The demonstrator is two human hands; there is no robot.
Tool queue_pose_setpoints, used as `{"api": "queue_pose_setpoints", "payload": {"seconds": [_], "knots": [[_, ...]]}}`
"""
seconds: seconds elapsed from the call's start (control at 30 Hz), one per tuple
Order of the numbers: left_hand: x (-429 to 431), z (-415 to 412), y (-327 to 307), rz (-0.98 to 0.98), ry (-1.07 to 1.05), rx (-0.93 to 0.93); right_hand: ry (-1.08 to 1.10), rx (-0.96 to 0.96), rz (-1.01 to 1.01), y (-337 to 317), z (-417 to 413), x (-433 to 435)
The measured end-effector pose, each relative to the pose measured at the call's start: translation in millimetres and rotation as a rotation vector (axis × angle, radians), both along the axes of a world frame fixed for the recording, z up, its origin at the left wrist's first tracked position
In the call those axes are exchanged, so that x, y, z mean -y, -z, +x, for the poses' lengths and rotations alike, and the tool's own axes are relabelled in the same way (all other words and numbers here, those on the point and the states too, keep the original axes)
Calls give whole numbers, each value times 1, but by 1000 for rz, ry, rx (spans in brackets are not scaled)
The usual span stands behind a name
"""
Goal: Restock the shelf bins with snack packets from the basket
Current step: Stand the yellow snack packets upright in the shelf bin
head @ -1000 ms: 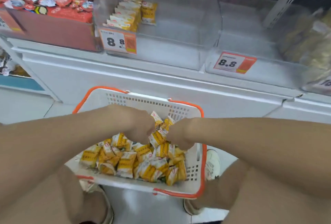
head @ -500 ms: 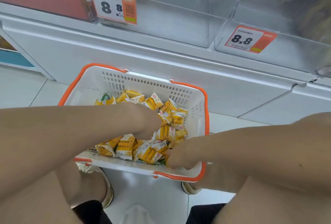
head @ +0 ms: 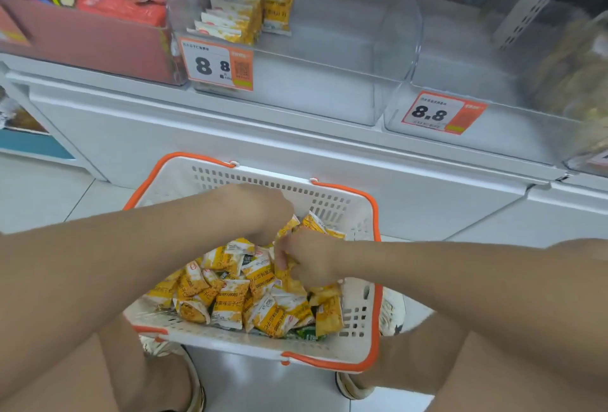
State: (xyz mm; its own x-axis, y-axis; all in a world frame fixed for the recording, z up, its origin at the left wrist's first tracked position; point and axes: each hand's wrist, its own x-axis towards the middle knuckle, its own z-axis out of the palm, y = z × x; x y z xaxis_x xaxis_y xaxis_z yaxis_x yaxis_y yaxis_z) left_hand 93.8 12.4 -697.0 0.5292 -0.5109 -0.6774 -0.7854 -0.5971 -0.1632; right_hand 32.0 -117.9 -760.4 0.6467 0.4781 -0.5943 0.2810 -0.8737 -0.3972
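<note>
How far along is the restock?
Done: a row of shelved packets at the left end of the clear bin. In hand: left hand and right hand grip loose packets in the basket. Left: most of the bin is bare; the basket holds plenty.

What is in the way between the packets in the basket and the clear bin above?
Nothing visible. The left hand and right hand hold packets in the basket; the clear bin above looks open on top.

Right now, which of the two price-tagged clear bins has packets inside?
The left bin, with yellow packets stacked at its left end; the right bin shows none.
</note>
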Motion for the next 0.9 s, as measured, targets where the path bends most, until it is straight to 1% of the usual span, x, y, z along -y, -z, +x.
{"api": "queue_pose_setpoints", "payload": {"seconds": [0.1,0.2,0.27,0.33,0.4,0.43,0.53,0.6,0.67,0.7,0.77,0.83,0.9], "knots": [[-6,11,-26,-95,-126,-13,280,107,105,-44,29,0],[-16,28,-46,-269,-306,-74,601,93,248,-87,49,4],[-20,34,-61,-489,-435,-131,786,138,320,-114,62,6],[-21,38,-74,-747,-576,-116,873,227,348,-140,73,5],[-22,38,-85,-1017,-702,-112,866,307,366,-166,81,5],[-22,38,-90,-1140,-747,-154,819,350,356,-180,84,6],[-27,41,-105,-1421,-826,-301,568,534,236,-216,89,19],[-31,45,-110,-1501,-803,-367,453,634,199,-228,90,30],[-33,48,-111,-1535,-771,-433,412,658,286,-227,96,40],[-33,49,-112,-1554,-773,-472,418,644,345,-225,98,42],[-31,52,-112,-1584,-793,-512,478,556,453,-222,103,43],[-30,54,-111,-1602,-819,-520,555,464,551,-220,106,41],[-28,56,-111,-1631,-863,-516,618,426,641,-217,110,39]]}}
